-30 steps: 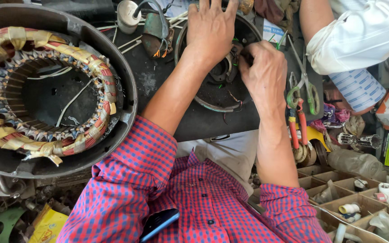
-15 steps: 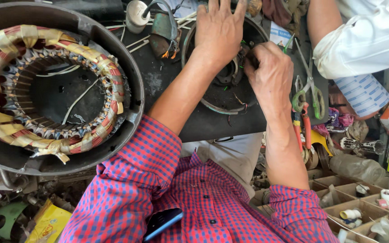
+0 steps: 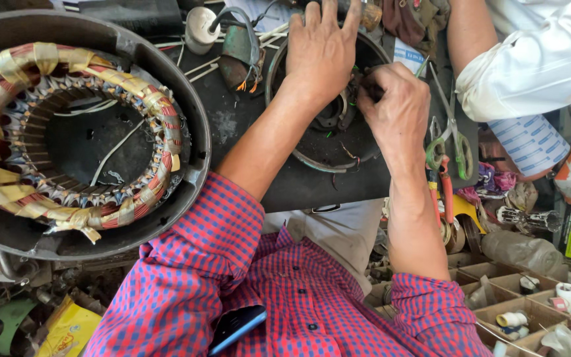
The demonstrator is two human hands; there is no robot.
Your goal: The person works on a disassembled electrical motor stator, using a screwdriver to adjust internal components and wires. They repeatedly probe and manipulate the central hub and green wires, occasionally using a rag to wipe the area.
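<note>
Both hands (image 3: pixel 322 56) (image 3: pixel 398 109) crowd the round housing (image 3: pixel 325 142); scissors (image 3: pixel 454 135) just beside.

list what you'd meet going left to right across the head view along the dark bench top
large wound stator → white capacitor → left hand on the small round motor housing → right hand → green-handled scissors → another person's white sleeve

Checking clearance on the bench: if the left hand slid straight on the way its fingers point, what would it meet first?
The left hand points toward the bench's far edge. First in line looks like the dark cylindrical tool at its fingertips, though depth is unclear.
</note>
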